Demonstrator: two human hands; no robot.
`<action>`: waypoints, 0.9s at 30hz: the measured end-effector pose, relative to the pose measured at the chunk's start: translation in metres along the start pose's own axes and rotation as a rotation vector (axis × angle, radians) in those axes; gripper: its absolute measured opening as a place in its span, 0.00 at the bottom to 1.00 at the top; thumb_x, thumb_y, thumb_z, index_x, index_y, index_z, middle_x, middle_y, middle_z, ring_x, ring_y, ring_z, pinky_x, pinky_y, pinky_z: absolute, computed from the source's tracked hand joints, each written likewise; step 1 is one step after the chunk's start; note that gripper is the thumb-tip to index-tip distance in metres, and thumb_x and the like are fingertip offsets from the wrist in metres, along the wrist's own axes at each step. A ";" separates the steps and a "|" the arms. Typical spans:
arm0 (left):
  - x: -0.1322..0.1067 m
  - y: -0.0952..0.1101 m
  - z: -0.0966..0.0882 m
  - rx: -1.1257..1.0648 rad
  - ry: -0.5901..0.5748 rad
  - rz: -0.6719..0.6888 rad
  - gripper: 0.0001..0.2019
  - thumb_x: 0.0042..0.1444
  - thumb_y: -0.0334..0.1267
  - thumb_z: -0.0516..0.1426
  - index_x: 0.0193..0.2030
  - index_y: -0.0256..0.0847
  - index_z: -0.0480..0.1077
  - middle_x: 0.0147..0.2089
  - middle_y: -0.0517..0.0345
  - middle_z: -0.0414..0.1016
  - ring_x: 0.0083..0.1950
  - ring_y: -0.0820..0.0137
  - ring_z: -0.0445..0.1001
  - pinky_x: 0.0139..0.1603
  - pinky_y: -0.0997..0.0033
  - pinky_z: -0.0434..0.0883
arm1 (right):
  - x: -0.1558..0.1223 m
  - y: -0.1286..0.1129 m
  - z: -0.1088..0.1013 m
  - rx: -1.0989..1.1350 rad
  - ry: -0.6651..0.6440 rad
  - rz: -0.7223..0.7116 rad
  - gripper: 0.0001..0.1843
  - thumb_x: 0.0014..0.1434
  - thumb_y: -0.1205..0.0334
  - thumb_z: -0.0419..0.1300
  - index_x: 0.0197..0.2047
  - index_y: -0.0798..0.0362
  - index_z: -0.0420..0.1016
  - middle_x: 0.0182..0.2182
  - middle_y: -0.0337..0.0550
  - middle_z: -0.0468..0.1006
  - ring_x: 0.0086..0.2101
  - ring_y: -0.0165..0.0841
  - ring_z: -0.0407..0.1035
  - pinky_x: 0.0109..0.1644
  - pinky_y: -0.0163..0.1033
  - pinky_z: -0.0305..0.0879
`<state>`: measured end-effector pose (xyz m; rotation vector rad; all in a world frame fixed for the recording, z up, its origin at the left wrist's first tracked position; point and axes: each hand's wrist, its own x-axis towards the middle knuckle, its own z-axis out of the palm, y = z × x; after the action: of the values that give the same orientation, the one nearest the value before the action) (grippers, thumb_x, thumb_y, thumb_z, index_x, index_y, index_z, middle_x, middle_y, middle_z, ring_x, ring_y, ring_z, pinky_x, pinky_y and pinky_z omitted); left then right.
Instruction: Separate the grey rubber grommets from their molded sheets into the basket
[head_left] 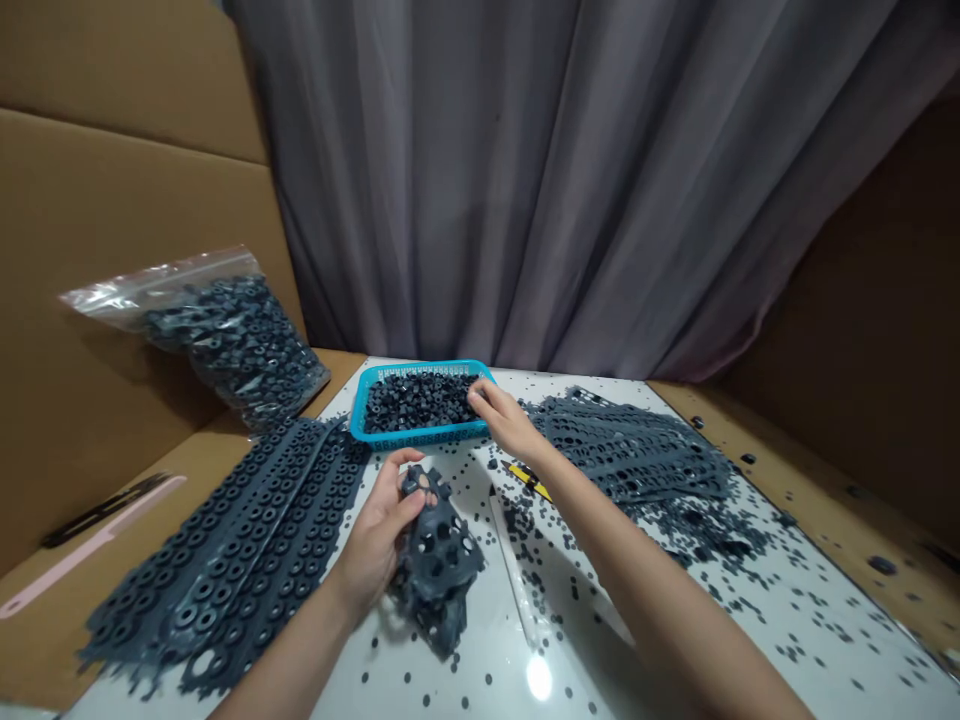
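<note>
Closed on the far end of a perforated dark sheet (442, 560), the left grip (379, 525) pins the crumpled piece between thumb and fingers above the white tabletop (394, 665). Its long axis runs near to far, the held end pointing far and slightly left, the loose end pointing near and slightly right. The left forearm reaches in from the near side, angled right, thumb across the sheet. From the near right, the other forearm stretches far and left, its right grip (511, 420) at the right end of a blue basket (421, 438), fingertips bunched; whether they hold anything cannot be told. Most of the sheet lies right of the left grip and nearer. A white pen (512, 570) lies just right of the sheet.
</note>
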<state>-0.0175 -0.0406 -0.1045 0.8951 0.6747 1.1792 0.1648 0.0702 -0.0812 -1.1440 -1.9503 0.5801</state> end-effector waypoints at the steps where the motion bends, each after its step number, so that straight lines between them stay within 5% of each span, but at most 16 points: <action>1: 0.001 -0.002 -0.002 0.034 0.012 0.012 0.19 0.53 0.37 0.58 0.49 0.49 0.56 0.32 0.63 0.67 0.29 0.75 0.67 0.29 0.79 0.67 | 0.014 0.009 0.000 -0.067 -0.008 0.004 0.06 0.59 0.61 0.48 0.32 0.52 0.60 0.29 0.41 0.64 0.33 0.34 0.58 0.41 0.41 0.56; 5: 0.005 -0.010 -0.011 0.195 0.023 0.121 0.15 0.54 0.37 0.57 0.47 0.48 0.59 0.34 0.63 0.66 0.32 0.74 0.66 0.34 0.77 0.65 | 0.046 0.028 0.008 -0.251 -0.064 0.016 0.06 0.49 0.69 0.56 0.34 0.54 0.69 0.36 0.47 0.70 0.41 0.41 0.59 0.48 0.48 0.53; 9: 0.005 -0.011 -0.013 0.267 0.026 0.199 0.14 0.54 0.37 0.56 0.46 0.46 0.59 0.36 0.61 0.68 0.36 0.71 0.66 0.38 0.74 0.64 | 0.029 0.004 0.009 -0.319 0.004 -0.051 0.10 0.52 0.68 0.57 0.39 0.53 0.71 0.48 0.50 0.67 0.49 0.44 0.54 0.53 0.52 0.47; 11: 0.003 -0.010 -0.012 0.241 0.015 0.199 0.15 0.54 0.38 0.56 0.47 0.47 0.58 0.35 0.62 0.67 0.35 0.71 0.67 0.37 0.73 0.64 | 0.006 -0.019 0.006 -0.266 -0.020 -0.184 0.07 0.59 0.63 0.52 0.37 0.53 0.70 0.42 0.47 0.69 0.45 0.39 0.59 0.51 0.47 0.50; 14: -0.001 -0.009 -0.011 0.200 -0.032 0.191 0.14 0.54 0.36 0.55 0.46 0.47 0.57 0.32 0.63 0.67 0.33 0.72 0.65 0.35 0.75 0.62 | -0.031 -0.050 0.003 -0.171 -0.270 -0.378 0.12 0.60 0.54 0.54 0.32 0.54 0.67 0.30 0.41 0.70 0.34 0.33 0.62 0.43 0.40 0.54; 20: -0.002 -0.009 -0.012 0.198 -0.179 0.159 0.11 0.52 0.35 0.55 0.40 0.46 0.56 0.32 0.65 0.66 0.33 0.74 0.63 0.34 0.76 0.60 | -0.060 -0.065 0.000 -0.086 -0.449 -0.272 0.16 0.61 0.53 0.52 0.26 0.55 0.62 0.23 0.35 0.65 0.26 0.27 0.58 0.32 0.33 0.52; 27: 0.002 -0.007 -0.006 0.411 -0.040 0.071 0.15 0.54 0.48 0.56 0.35 0.44 0.53 0.20 0.71 0.56 0.21 0.78 0.53 0.22 0.79 0.50 | -0.062 -0.064 0.001 -0.143 -0.270 -0.281 0.13 0.62 0.58 0.50 0.27 0.54 0.61 0.23 0.36 0.64 0.26 0.28 0.57 0.33 0.34 0.51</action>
<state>-0.0181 -0.0387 -0.1135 1.2915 0.8763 1.0999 0.1488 -0.0156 -0.0609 -0.8873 -2.3676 0.4675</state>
